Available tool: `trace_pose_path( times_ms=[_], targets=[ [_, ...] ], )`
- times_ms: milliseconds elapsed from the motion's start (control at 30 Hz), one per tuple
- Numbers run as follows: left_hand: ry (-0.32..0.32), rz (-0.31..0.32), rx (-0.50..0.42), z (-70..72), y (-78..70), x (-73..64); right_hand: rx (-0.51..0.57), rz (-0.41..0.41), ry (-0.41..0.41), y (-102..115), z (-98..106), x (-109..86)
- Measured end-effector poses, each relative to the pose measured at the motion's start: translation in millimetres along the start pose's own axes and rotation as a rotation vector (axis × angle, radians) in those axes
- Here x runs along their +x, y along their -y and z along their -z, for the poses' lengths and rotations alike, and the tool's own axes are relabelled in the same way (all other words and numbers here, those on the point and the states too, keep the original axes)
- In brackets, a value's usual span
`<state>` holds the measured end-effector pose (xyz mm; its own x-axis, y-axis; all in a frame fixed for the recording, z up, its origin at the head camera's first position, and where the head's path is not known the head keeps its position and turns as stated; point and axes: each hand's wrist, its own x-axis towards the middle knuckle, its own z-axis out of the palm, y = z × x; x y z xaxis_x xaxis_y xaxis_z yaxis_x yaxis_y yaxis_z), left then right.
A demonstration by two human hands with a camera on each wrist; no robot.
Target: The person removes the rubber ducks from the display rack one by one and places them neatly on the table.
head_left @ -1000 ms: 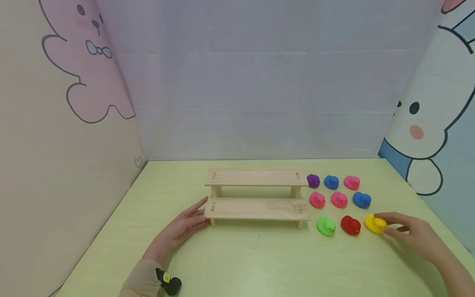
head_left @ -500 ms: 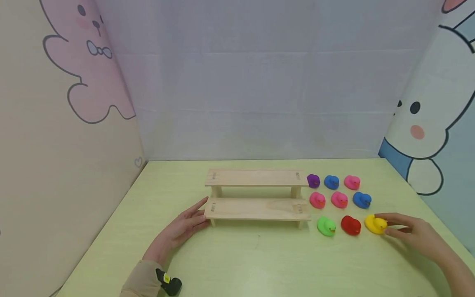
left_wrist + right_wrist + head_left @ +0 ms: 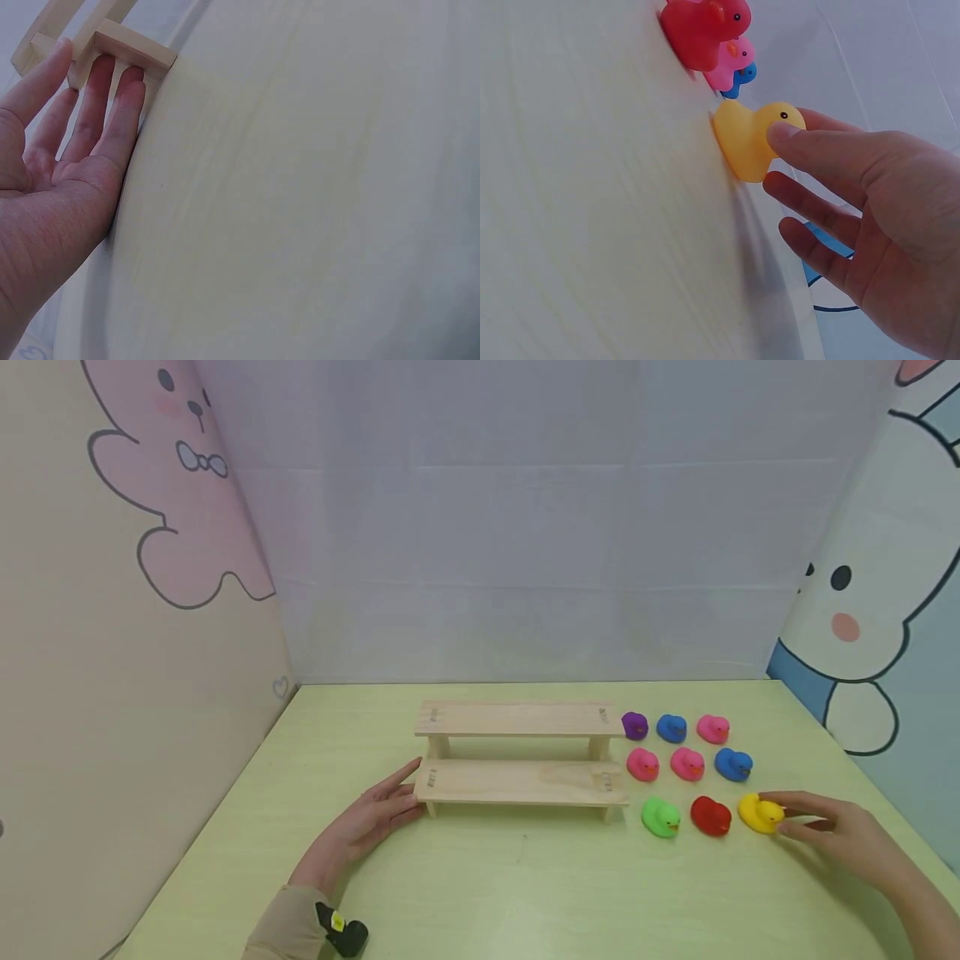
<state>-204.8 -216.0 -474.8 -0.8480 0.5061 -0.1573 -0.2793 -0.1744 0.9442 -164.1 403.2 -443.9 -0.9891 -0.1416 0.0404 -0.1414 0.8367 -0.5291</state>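
Observation:
A two-step wooden rack (image 3: 517,781) stands in the middle of the table. At its left end my left hand (image 3: 378,814) has its fingers extended, and in the left wrist view the fingertips touch the wooden end (image 3: 133,49). My right hand (image 3: 843,835) is at the front right corner of the duck rows. Its thumb and index finger pinch the head of a yellow rubber duck (image 3: 759,814), which sits on the table; the other fingers stay loose in the right wrist view. Beside it are a red duck (image 3: 710,816) and a green duck (image 3: 661,817).
Behind the front row stand pink ducks (image 3: 687,763), blue ducks (image 3: 732,765) and a purple duck (image 3: 634,726), close to the rack's right end. The pale table (image 3: 480,885) ends at a white backdrop (image 3: 480,568), with printed side walls left and right.

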Motion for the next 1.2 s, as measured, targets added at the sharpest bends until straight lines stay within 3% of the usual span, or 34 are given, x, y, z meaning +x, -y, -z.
trace_pose_path(
  times_ms=[300, 600, 1200],
  targets=[
    [-0.018, -0.014, -0.001, 6.3, 9.0, 4.9, -0.004, -0.010, 0.011, 2.2, 0.8, -1.0],
    [0.010, -0.007, 0.021, 1.7, 1.2, 1.6, -0.001, -0.029, 0.025, 1.2, -0.2, -0.9],
    [-0.004, -0.004, 0.024, 0.4, 0.9, 0.4, 0.007, -0.046, 0.031, 1.8, 0.5, -1.0]
  ],
)
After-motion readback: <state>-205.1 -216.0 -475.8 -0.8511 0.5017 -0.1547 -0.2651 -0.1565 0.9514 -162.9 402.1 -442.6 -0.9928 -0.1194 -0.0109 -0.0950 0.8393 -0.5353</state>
